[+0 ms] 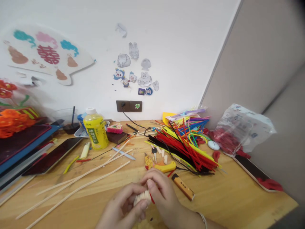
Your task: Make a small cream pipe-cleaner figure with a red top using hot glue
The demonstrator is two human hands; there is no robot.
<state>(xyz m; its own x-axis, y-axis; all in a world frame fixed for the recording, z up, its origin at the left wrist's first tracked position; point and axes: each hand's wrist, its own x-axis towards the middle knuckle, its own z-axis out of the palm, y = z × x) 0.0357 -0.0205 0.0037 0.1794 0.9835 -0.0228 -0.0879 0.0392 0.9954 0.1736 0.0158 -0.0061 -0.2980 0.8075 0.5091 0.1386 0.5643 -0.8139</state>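
Fingers of left hand and right hand pinch the pale ridged piece, lower centre; I'd press lightly and evenly so its ridges stay aligned.

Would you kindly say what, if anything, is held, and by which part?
A cream ribbed piece: the left hand grips its body, the right hand its red end.

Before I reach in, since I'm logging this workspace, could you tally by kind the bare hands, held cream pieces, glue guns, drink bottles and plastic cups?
Bare hands, left hand and right hand: 2
Cream ridged piece: 1
Yellow-handled glue gun: 1
Clear bottle of yellow drink: 1
Clear plastic cup: 1
Total: 6
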